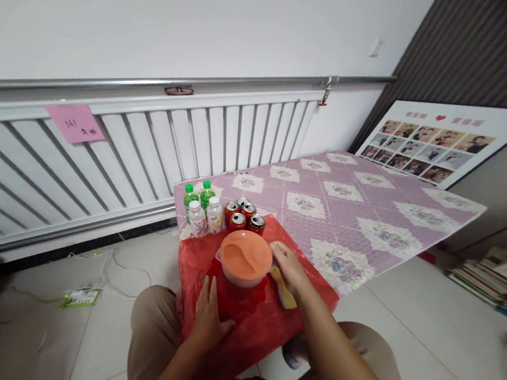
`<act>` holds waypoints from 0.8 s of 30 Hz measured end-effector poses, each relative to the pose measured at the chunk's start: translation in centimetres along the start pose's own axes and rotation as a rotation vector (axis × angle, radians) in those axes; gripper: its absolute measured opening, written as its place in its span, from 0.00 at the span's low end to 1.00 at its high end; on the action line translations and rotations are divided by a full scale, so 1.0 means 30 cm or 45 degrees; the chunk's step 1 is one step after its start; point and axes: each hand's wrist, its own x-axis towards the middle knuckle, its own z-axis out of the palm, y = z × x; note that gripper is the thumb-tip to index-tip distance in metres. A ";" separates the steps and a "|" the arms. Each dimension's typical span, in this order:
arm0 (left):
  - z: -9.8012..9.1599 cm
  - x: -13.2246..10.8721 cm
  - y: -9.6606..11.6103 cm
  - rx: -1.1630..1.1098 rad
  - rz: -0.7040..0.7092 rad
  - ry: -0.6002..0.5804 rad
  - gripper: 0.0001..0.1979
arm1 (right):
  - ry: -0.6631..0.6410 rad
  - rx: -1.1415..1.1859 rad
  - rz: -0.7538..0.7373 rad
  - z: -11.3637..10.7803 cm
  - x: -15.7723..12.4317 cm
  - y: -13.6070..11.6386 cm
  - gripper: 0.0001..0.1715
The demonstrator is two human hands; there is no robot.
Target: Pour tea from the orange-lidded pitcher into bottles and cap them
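Observation:
A translucent container with an orange lid [246, 255] is upright above a red wavy-edged dish [241, 301]. My right hand [289, 264] is closed at the container's right side, by its rim. Fingers spread, my left hand [209, 316] rests at the dish's left edge and holds nothing. Under my right wrist lies a yellow object [285, 291], partly hidden, whose kind I cannot make out. Whether the container touches the dish does not show clearly. Both things are on a red sheet [260, 356] covering the near end of the table.
Behind the container stand two white-capped bottles [198, 222], two green-capped bottles [208, 194] and several red drink cans [237, 221]. A purple floral cloth [298, 188] covers the table to the right. The radiator [212, 137] runs along the wall. A power strip [82, 298] lies on the floor.

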 end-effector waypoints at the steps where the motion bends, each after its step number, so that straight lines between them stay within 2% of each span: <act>1: 0.001 -0.007 -0.004 0.018 0.009 0.007 0.58 | 0.000 0.006 0.002 0.001 -0.001 -0.001 0.18; 9: 0.026 -0.050 -0.039 0.099 0.036 0.061 0.55 | -0.021 0.030 -0.004 -0.012 0.011 0.038 0.20; 14: 0.020 -0.060 -0.039 0.148 0.107 0.086 0.54 | -0.042 0.033 -0.039 -0.016 0.013 0.040 0.20; 18: 0.012 -0.076 -0.032 0.207 0.165 0.162 0.53 | -0.033 0.000 -0.049 -0.023 0.014 0.051 0.21; 21: 0.011 -0.101 -0.036 0.278 0.159 0.193 0.56 | 0.022 -0.033 -0.069 -0.060 0.021 0.083 0.23; 24: 0.017 -0.135 -0.052 0.334 0.193 0.162 0.59 | 0.127 -0.073 -0.071 -0.136 0.034 0.136 0.30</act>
